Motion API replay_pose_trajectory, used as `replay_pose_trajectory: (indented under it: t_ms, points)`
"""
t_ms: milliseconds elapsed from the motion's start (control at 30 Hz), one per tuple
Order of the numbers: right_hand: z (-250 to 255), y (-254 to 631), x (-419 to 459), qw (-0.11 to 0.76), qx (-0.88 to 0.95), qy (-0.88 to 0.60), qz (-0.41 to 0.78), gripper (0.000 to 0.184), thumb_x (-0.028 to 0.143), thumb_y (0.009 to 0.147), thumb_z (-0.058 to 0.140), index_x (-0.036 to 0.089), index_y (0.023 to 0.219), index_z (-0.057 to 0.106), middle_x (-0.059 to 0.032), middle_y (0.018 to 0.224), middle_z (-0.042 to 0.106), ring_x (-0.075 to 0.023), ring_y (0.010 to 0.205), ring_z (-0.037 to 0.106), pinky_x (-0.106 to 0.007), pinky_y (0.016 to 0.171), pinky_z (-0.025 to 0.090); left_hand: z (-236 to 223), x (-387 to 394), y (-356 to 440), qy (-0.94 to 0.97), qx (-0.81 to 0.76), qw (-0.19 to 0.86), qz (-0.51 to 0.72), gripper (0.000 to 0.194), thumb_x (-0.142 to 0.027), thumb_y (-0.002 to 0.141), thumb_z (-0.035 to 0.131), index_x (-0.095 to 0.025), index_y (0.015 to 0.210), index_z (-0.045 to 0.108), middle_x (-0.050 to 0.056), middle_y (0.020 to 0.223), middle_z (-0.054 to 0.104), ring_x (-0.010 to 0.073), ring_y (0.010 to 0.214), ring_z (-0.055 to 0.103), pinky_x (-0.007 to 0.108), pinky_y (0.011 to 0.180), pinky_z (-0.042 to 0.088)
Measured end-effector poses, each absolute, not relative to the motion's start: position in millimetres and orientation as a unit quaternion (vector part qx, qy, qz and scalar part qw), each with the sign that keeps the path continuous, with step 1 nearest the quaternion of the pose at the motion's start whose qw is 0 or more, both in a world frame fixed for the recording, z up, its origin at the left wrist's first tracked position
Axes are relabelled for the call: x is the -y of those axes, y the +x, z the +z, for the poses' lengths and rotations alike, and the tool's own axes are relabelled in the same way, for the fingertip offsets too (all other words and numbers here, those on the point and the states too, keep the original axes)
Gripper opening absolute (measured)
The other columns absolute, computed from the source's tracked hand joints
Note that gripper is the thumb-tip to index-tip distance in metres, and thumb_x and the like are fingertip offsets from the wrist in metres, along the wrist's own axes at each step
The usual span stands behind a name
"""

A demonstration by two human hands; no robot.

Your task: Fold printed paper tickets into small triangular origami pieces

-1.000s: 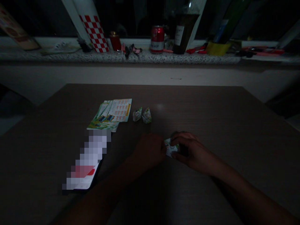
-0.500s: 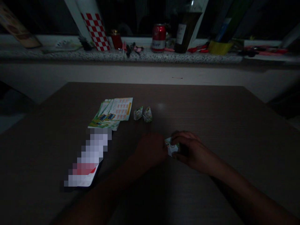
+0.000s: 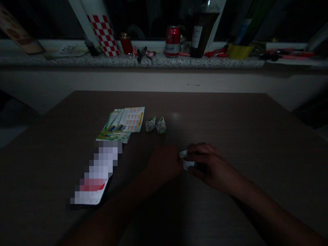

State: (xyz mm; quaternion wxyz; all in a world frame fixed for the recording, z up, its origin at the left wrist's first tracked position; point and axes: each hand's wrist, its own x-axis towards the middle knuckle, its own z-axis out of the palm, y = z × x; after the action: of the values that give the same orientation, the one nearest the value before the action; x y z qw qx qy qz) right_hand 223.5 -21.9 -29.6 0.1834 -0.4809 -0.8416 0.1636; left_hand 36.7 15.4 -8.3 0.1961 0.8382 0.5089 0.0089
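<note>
Between my two hands is a small piece of printed paper [image 3: 188, 165], pale with green print and apparently folded. My left hand [image 3: 165, 160] is closed at the paper's left edge, its fingertips mostly hidden behind the knuckles. From the right, my right hand [image 3: 206, 162] pinches the same paper, thumb below and fingers across its top. Two small folded paper shapes [image 3: 161, 125] stand side by side beyond my left hand. To their left lies a fanned stack of printed leaflets [image 3: 132, 119], green and white with red print.
A phone [image 3: 93, 198] with a lit, blurred screen lies left of my left forearm on the dark wooden table [image 3: 217, 112]. On the granite sill [image 3: 156, 62] behind stand a red can [image 3: 172, 41], a dark bottle [image 3: 201, 34] and a red-and-white checkered container [image 3: 104, 34].
The fingers of my right hand have slid slightly left over the paper, covering more of it. My left hand has barely moved.
</note>
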Motion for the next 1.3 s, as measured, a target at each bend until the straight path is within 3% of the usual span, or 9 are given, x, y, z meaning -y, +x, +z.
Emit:
replay_pose_trajectory:
  t_ms: [233, 367, 533, 867, 1133, 1300]
  points:
    - [-23, 219, 28, 0.155, 0.849, -0.491, 0.119, 0.038, 0.02, 0.078, 0.069, 0.032, 0.114, 0.067, -0.0033, 0.116, 0.064, -0.0263, 0.108, 0.057, -0.053, 0.104, 0.032, -8, -15, 38, 0.837, -0.512, 0.195, 0.006, 0.02, -0.027, 0.082, 0.05, -0.016, 0.079, 0.067, 0.009, 0.081, 0.071, 0.0221, 0.073, 0.065, 0.033, 0.071, 0.048]
    - [-19, 216, 32, 0.126, 0.848, -0.505, 0.104, 0.032, 0.02, 0.081, 0.066, 0.032, 0.111, 0.068, -0.0042, 0.117, 0.063, -0.0268, 0.111, 0.055, -0.052, 0.108, 0.028, -7, -15, 38, 0.837, -0.513, 0.19, 0.009, 0.019, -0.027, 0.08, 0.051, -0.016, 0.077, 0.067, 0.009, 0.081, 0.071, 0.0223, 0.073, 0.065, 0.033, 0.069, 0.048]
    - [-18, 215, 33, 0.11, 0.846, -0.509, 0.115, 0.027, 0.023, 0.083, 0.065, 0.031, 0.108, 0.069, -0.005, 0.119, 0.062, -0.0279, 0.112, 0.054, -0.053, 0.106, 0.031, -8, -15, 38, 0.837, -0.516, 0.18, 0.019, 0.02, -0.028, 0.08, 0.051, -0.017, 0.076, 0.067, 0.008, 0.079, 0.07, 0.0221, 0.072, 0.065, 0.032, 0.066, 0.047]
    - [-18, 216, 32, 0.123, 0.845, -0.506, 0.121, 0.029, 0.024, 0.084, 0.063, 0.034, 0.11, 0.068, -0.0046, 0.119, 0.06, -0.0273, 0.109, 0.054, -0.054, 0.102, 0.034, -20, -5, 33, 0.846, -0.511, 0.139, 0.065, 0.031, -0.047, 0.077, 0.058, -0.018, 0.085, 0.065, 0.008, 0.09, 0.068, 0.0284, 0.088, 0.062, 0.045, 0.082, 0.044]
    - [-20, 218, 29, 0.14, 0.853, -0.489, 0.118, 0.032, 0.021, 0.08, 0.067, 0.032, 0.11, 0.069, -0.0056, 0.114, 0.062, -0.0275, 0.106, 0.055, -0.051, 0.096, 0.04, -7, -8, 33, 0.85, -0.495, 0.179, 0.025, 0.021, -0.037, 0.077, 0.06, -0.018, 0.084, 0.064, 0.009, 0.089, 0.068, 0.0293, 0.088, 0.062, 0.045, 0.081, 0.045]
    - [-21, 219, 29, 0.133, 0.852, -0.493, 0.118, 0.031, 0.021, 0.08, 0.067, 0.031, 0.108, 0.07, -0.0056, 0.115, 0.062, -0.0277, 0.107, 0.054, -0.05, 0.096, 0.04, -2, -15, 25, 0.838, -0.5, 0.218, 0.029, 0.015, -0.021, 0.076, 0.056, -0.017, 0.085, 0.067, 0.008, 0.087, 0.07, 0.024, 0.081, 0.064, 0.037, 0.075, 0.047]
